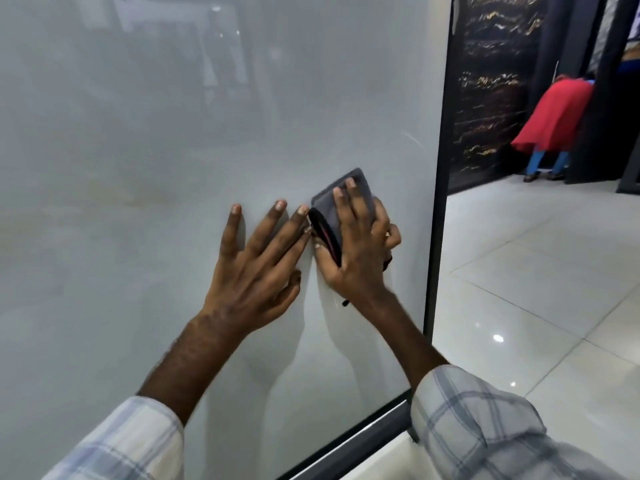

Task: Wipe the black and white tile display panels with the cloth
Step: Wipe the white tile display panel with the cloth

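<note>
Grey cloth [323,207], perhaps folded, mostly under the right hand [363,247].

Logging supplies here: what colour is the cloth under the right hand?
Grey cloth, dark edge with red stripe; head view.

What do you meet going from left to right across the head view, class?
White panel → left hand → right hand holding the cloth → dark frame → black panel → person in red.
</note>
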Tool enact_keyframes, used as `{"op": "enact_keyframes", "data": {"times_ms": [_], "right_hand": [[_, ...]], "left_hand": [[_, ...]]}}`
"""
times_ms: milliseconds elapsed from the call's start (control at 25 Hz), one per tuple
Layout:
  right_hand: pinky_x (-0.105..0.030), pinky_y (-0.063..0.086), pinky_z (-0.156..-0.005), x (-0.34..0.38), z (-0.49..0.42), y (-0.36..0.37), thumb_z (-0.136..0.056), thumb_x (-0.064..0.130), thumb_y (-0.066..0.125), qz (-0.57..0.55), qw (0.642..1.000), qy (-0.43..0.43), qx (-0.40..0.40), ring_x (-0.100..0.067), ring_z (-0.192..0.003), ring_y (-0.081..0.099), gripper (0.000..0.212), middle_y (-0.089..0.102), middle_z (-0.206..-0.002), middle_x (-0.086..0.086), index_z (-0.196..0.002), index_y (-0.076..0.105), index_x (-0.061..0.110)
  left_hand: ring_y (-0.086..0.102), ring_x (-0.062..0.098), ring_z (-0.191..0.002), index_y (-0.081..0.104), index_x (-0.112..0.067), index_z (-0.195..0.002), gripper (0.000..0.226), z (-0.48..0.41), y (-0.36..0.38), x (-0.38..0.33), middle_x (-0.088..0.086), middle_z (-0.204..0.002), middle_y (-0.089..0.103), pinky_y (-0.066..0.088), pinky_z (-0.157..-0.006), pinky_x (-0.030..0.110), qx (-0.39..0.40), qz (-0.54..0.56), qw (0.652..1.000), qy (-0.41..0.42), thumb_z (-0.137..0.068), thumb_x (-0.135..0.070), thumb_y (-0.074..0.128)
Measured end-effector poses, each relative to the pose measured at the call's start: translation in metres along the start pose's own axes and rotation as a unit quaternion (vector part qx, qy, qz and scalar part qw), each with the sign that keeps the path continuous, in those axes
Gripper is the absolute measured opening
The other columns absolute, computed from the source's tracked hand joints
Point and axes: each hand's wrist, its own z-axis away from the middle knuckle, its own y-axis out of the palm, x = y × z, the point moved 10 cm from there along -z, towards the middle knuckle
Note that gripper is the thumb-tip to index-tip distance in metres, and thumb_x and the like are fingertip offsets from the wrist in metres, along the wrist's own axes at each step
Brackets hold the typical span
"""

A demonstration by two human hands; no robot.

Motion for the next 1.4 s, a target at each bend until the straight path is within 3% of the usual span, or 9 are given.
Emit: {"op": "enact_keyframes", "data": {"times_ms": [200, 320, 400, 560, 600, 760, 1000, 1200, 1400], "right_hand": [[-0.06, 0.025, -0.112, -0.066, -0.041, -0.023, -0.09, 0.057, 0.045, -0.063, 0.943, 0.318, -0.073, -0.033, -0.146, 0.033, 0.08, 0.027, -0.171, 0.004, -0.162, 0.034, 0.025], [-0.055, 0.03, -0.105, 0.018, -0.05, -0.013, -0.087, 0.047, 0.06, 0.019, 0.998, -0.055, -0.003, -0.039, -0.145, 0.038, 0.08, 0.034, -0.168, -0.002, -0.159, 0.039, 0.021], [-0.057, 0.035, -0.101, 0.007, -0.069, -0.02, -0.088, 0.051, 0.062, 0.038, 0.989, -0.143, 0.002, -0.037, -0.144, 0.041, 0.077, 0.035, -0.167, 0.001, -0.158, 0.041, 0.024], [-0.059, 0.026, -0.11, -0.081, -0.105, -0.039, -0.09, 0.065, 0.041, -0.068, 0.947, 0.304, -0.081, -0.031, -0.145, 0.033, 0.082, 0.023, -0.172, 0.01, -0.163, 0.033, 0.028], [-0.059, 0.026, -0.11, -0.068, -0.104, -0.039, -0.09, 0.063, 0.041, -0.043, 0.952, 0.295, -0.073, -0.034, -0.145, 0.032, 0.083, 0.022, -0.172, 0.007, -0.163, 0.031, 0.026], [-0.061, 0.035, -0.105, 0.022, -0.109, -0.023, -0.091, 0.05, 0.061, 0.025, 0.982, -0.184, 0.023, -0.039, -0.145, 0.037, 0.081, 0.029, -0.17, 0.001, -0.162, 0.032, 0.024], [-0.053, 0.024, -0.107, -0.05, -0.167, -0.052, -0.092, 0.061, 0.043, -0.018, 0.978, 0.193, -0.078, -0.034, -0.143, 0.035, 0.081, 0.027, -0.171, 0.006, -0.163, 0.032, 0.025], [-0.06, 0.038, -0.098, 0.019, -0.173, -0.039, -0.092, 0.054, 0.057, 0.049, 0.975, -0.217, 0.01, -0.038, -0.14, 0.039, 0.08, 0.031, -0.169, 0.001, -0.161, 0.031, 0.024], [-0.054, 0.023, -0.106, -0.062, -0.226, -0.068, -0.093, 0.06, 0.045, -0.014, 0.984, 0.164, -0.069, -0.034, -0.141, 0.035, 0.078, 0.025, -0.171, 0.007, -0.163, 0.032, 0.027]], "left_hand": [[0.024, 0.029, -0.158, 0.046, -0.013, -0.156, 0.063, -0.034, -0.043, 0.033, 0.011, -0.171, 0.022, 0.018, -0.12, 0.063, -0.036, 0.026, 0.999, -0.024, -0.1, -0.041, 0.05], [0.013, 0.029, -0.161, 0.033, -0.013, -0.161, 0.07, -0.074, -0.06, 0.084, 0.011, -0.174, 0.01, 0.01, -0.123, 0.06, -0.032, -0.032, 0.998, -0.04, -0.102, -0.048, 0.043], [0.009, 0.03, -0.161, 0.03, -0.011, -0.161, 0.073, -0.091, -0.061, 0.113, 0.011, -0.175, 0.005, 0.009, -0.123, 0.063, -0.009, -0.062, 0.998, -0.031, -0.102, -0.051, 0.042], [0.01, 0.038, -0.16, 0.03, -0.004, -0.161, 0.075, -0.09, -0.052, 0.118, 0.012, -0.173, 0.015, 0.011, -0.121, 0.071, -0.007, -0.107, 0.994, 0.019, -0.105, -0.053, 0.038], [0.01, 0.039, -0.16, 0.03, -0.003, -0.161, 0.075, -0.088, -0.049, 0.115, 0.012, -0.173, 0.017, 0.01, -0.121, 0.072, -0.009, -0.112, 0.993, 0.022, -0.105, -0.053, 0.037], [0.012, 0.039, -0.159, 0.031, -0.003, -0.161, 0.077, -0.089, -0.05, 0.114, 0.013, -0.172, 0.019, 0.008, -0.123, 0.071, -0.019, -0.121, 0.992, 0.009, -0.105, -0.054, 0.037], [0.017, 0.039, -0.159, 0.037, -0.002, -0.158, 0.076, -0.091, -0.05, 0.113, 0.014, -0.171, 0.023, 0.013, -0.122, 0.071, -0.019, -0.106, 0.994, 0.008, -0.103, -0.054, 0.042], [0.019, 0.031, -0.159, 0.04, -0.007, -0.158, 0.079, -0.098, -0.079, 0.126, 0.013, -0.172, 0.018, 0.016, -0.123, 0.065, -0.039, -0.075, 0.996, -0.026, -0.101, -0.062, 0.042], [0.014, 0.029, -0.161, 0.036, -0.006, -0.16, 0.081, -0.091, -0.109, 0.179, 0.011, -0.173, 0.015, 0.012, -0.121, 0.067, -0.057, -0.097, 0.991, -0.074, -0.102, -0.062, 0.04]]}}
